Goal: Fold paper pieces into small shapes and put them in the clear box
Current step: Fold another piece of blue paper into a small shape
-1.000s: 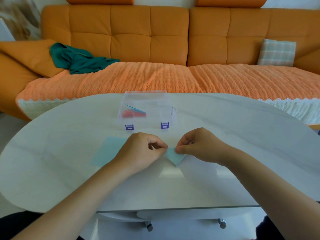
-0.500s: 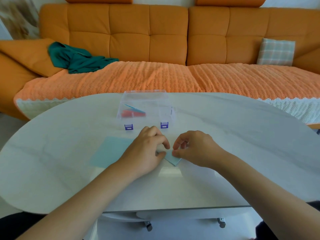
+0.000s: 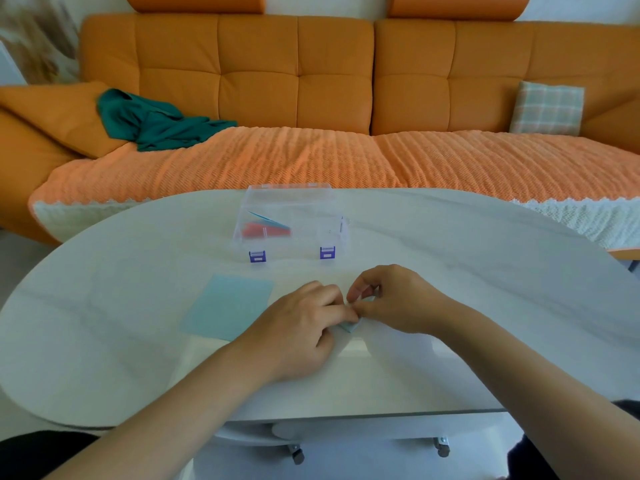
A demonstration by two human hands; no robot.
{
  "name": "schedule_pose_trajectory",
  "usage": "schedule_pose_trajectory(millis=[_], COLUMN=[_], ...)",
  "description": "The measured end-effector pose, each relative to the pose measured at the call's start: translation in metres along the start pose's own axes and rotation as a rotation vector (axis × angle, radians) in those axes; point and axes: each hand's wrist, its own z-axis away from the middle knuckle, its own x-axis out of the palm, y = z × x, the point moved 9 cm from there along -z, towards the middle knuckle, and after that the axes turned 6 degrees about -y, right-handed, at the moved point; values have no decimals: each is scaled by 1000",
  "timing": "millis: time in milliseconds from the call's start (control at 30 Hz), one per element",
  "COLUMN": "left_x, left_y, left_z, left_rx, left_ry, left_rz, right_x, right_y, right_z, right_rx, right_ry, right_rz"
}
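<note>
the small blue paper piece [image 3: 348, 327] lay on the white table [image 3: 450, 254], near the clear box [image 3: 294, 206]. the left hand [image 3: 304, 323] pressed it flat, fingers together; the right hand [image 3: 394, 299] pinched its edge between thumb and forefinger. a flat blue sheet [image 3: 227, 306] lay beside the left hand.

A single wide-angle camera, worn on the person's head, looks forward and down over the near edge of the pale oval desk [image 3: 485, 271]. The left hand [image 3: 301, 327] and right hand [image 3: 398, 299] reach in from the bottom corners and meet close below the lens. Beyond the desk's far edge, the view faces an orange sofa [image 3: 311, 81] head-on.
</note>
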Motion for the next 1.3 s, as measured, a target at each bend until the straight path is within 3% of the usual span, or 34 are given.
schedule_pose_trajectory(millis=[467, 1000, 1300], left_x=[3, 4, 6], left_y=[4, 4, 3], left_z=[1, 2, -14], left_rx=[-44, -92, -152], left_ry=[-53, -73, -118], left_rz=[-4, 5, 13], right_x=[-4, -30, -15], right_y=[4, 33, 24], right_z=[-5, -6, -4], right_rx=[7, 123, 44], right_ry=[-91, 108, 31], right_rz=[-25, -202, -108])
